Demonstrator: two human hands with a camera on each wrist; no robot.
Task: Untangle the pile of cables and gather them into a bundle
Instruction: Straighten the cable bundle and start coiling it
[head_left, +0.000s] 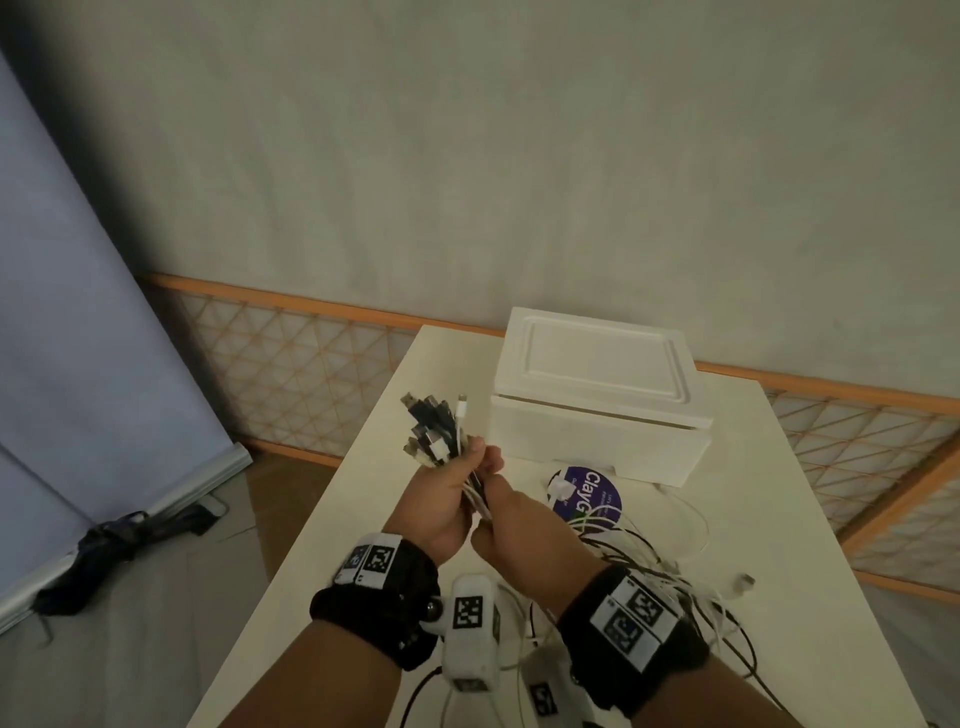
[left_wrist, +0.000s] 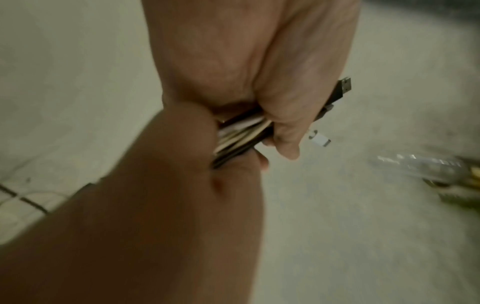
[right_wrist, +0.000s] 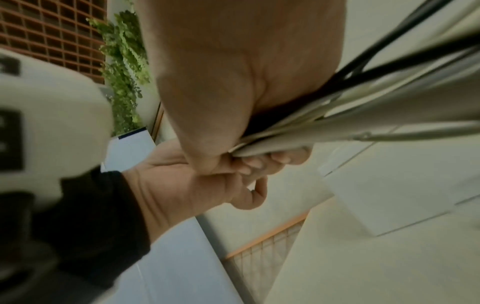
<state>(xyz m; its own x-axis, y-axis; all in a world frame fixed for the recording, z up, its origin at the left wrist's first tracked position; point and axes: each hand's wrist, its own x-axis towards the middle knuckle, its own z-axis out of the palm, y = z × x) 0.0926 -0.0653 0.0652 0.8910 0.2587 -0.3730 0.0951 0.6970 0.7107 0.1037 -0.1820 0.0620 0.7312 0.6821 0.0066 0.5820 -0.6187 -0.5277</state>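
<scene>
In the head view my left hand (head_left: 460, 470) grips a bundle of black and white cable ends (head_left: 434, 428), whose connectors stick up above the fist. My right hand (head_left: 496, 512) grips the same cables just below it, touching the left hand. The loose lengths trail down into a tangle of cables (head_left: 654, 577) on the white table (head_left: 779, 519). The left wrist view shows my left hand (left_wrist: 280, 135) curled round the cable bundle (left_wrist: 241, 133), with a white plug (left_wrist: 320, 140) poking out. In the right wrist view my right hand (right_wrist: 233, 127) clamps the strands (right_wrist: 363, 107).
A white foam box (head_left: 597, 395) stands at the back of the table. A round purple lid (head_left: 589, 493) lies in front of it, partly under the cables. The table's left edge drops to the floor beside my left arm. A dark bag (head_left: 119, 540) lies on the floor.
</scene>
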